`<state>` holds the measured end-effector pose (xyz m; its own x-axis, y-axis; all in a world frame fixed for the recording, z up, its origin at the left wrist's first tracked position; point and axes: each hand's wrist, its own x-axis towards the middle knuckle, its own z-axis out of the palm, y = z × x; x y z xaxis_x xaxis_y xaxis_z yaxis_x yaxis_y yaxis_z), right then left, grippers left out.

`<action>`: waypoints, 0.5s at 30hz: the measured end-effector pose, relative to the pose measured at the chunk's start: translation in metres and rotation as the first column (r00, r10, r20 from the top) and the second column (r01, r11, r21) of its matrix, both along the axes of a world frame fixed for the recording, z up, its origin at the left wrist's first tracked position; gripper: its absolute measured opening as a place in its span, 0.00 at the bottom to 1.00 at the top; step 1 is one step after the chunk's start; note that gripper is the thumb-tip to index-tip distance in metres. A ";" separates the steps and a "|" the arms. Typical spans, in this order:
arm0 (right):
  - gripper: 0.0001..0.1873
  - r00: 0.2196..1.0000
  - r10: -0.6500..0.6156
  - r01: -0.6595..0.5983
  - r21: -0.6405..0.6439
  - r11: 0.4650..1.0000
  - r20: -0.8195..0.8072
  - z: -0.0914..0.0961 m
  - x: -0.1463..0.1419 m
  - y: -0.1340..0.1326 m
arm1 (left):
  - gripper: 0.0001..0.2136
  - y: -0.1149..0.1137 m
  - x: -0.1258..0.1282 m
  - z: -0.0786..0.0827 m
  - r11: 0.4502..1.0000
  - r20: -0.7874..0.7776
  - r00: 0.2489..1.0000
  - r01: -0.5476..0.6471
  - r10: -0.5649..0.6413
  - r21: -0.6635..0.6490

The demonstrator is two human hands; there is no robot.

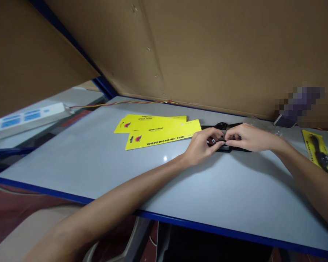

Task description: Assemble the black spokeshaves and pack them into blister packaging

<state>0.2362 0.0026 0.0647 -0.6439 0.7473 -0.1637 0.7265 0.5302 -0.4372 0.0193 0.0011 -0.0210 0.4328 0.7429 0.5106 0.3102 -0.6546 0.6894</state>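
My left hand [201, 146] and my right hand [250, 137] meet over black spokeshaves [221, 126] that lie at the back of the table. The fingers of both hands are bent and drawn together, thumb tips almost touching, on the middle of the nearer spokeshave [229, 149]. My fingers hide most of its middle, and any small part between them cannot be made out. Just left of my left hand, a yellow printed card [164, 134] reading "SPOKE SHOVE" and "WOODWORKING TOOL" overlaps other yellow cards [123, 125].
Clear plastic packaging [262, 125] lies behind my right hand. A phone-like object [285, 121], partly pixelated, leans by the cardboard wall [207, 54]. Far right lies a packaged spokeshave on a yellow card [321, 153]. A power strip [30, 116] is at left; the table has a blue edge [180, 223].
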 end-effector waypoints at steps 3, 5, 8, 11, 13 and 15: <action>0.12 0.997 -0.038 0.037 0.016 0.999 0.062 -0.003 0.001 -0.001 | 0.14 0.004 -0.012 0.003 0.980 -0.167 0.984 -0.025 0.058 0.195; 0.11 0.992 -0.094 0.089 0.072 0.993 0.078 -0.001 0.001 -0.003 | 0.15 0.006 -0.022 0.004 0.965 -0.334 0.939 0.004 0.087 0.262; 0.11 0.989 -0.147 0.142 0.204 0.969 0.005 0.007 0.001 -0.007 | 0.17 0.009 -0.032 0.004 0.964 -0.509 0.853 0.023 0.119 0.264; 0.11 0.981 -0.121 0.165 0.331 0.929 -0.151 0.011 0.001 -0.011 | 0.16 0.010 -0.035 0.003 0.969 -0.587 0.801 0.038 0.117 0.246; 0.09 0.959 -0.092 0.196 0.398 0.896 -0.266 0.007 0.002 -0.012 | 0.15 0.011 -0.035 0.004 0.972 -0.613 0.788 0.090 0.064 0.217; 0.07 0.939 -0.075 0.219 0.414 0.884 -0.337 -0.001 0.002 -0.011 | 0.15 0.013 -0.036 0.005 0.971 -0.622 0.783 0.152 -0.003 0.187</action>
<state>0.2382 -0.0085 0.0640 -0.4847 0.7840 0.3878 0.6812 0.6164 -0.3949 -0.0172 0.0138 -0.0155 0.7601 0.5966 0.2577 0.5589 -0.8024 0.2092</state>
